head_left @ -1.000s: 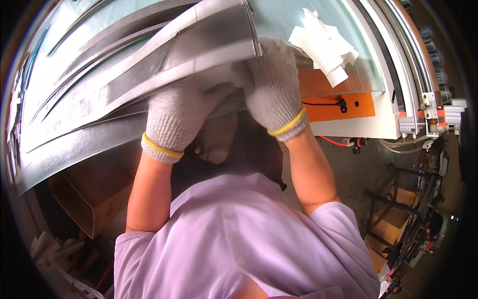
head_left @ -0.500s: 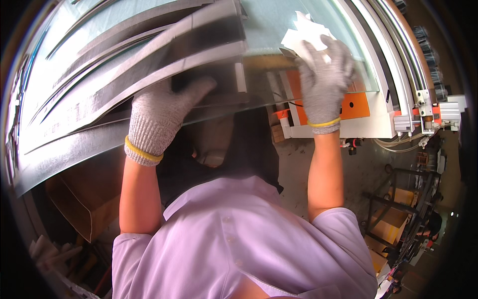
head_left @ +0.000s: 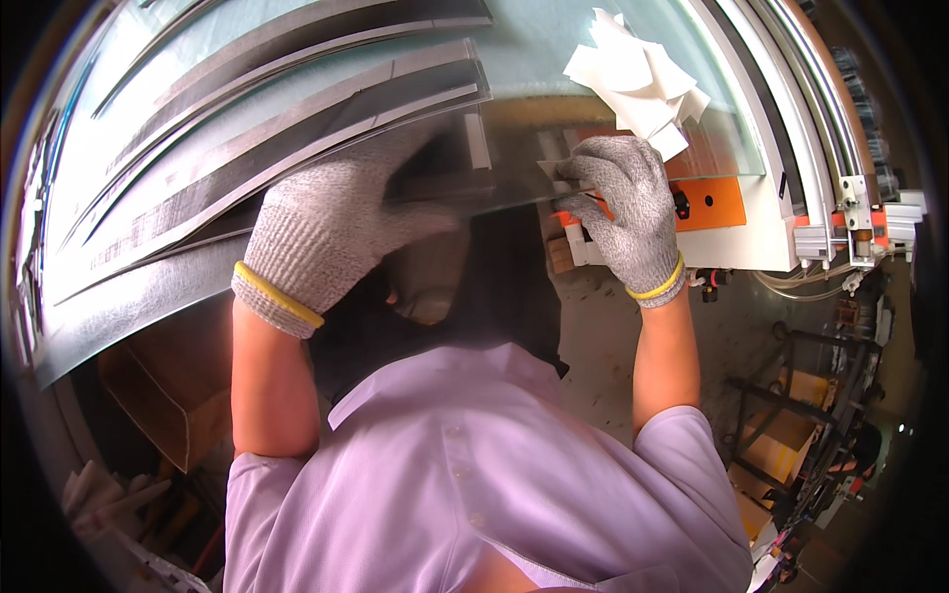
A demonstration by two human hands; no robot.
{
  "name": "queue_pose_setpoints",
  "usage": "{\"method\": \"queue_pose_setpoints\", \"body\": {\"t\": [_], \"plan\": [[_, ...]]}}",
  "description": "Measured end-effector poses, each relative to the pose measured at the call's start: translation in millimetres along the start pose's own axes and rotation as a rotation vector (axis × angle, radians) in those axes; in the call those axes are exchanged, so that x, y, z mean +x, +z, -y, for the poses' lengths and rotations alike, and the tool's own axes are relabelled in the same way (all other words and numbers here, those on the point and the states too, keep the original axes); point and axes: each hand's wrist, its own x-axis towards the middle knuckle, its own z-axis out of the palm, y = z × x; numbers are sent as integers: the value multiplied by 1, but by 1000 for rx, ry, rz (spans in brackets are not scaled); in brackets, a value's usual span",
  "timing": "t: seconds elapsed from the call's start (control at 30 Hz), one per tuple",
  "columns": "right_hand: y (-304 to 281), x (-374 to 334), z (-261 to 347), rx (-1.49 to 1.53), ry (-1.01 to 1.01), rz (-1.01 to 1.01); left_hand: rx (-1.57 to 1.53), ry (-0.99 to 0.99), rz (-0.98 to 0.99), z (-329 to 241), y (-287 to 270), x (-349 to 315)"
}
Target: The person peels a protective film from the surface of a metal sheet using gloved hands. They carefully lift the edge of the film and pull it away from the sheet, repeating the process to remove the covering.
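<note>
A stack of long, curved grey sheets (head_left: 247, 148) lies on a pale work surface ahead of me. My left hand (head_left: 326, 237), in a grey knit glove with a yellow cuff, grips the near edge of the stack, its fingers partly under a translucent top sheet. At the stack's right corner my right hand (head_left: 623, 208), gloved the same way, pinches a small pale tab (head_left: 554, 173). A pile of crumpled white paper pieces (head_left: 633, 74) lies just above that hand.
An orange panel (head_left: 717, 203) on a white machine frame (head_left: 791, 227) stands right of my right hand, with metal rails (head_left: 791, 89) along the table's right side. A cardboard box (head_left: 168, 395) sits low on the left. Racks and boxes (head_left: 791, 445) stand on the floor at right.
My right hand went from beside the left hand up to the white paper pile, then came down to the stack's right corner. My left hand slid slightly left along the edge.
</note>
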Motion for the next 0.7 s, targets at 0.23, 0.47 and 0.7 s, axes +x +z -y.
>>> {"method": "queue_pose_setpoints", "body": {"t": [0.23,0.47,0.7], "plan": [[-1,3,9,83,10,-64,251,71,-89,-12,8,8],[-5,6,6,180,18,-53,330,88,-157,-10,20,9],[20,27,27,596,424,-273,101,-22,-140,-3,22,5]]}}
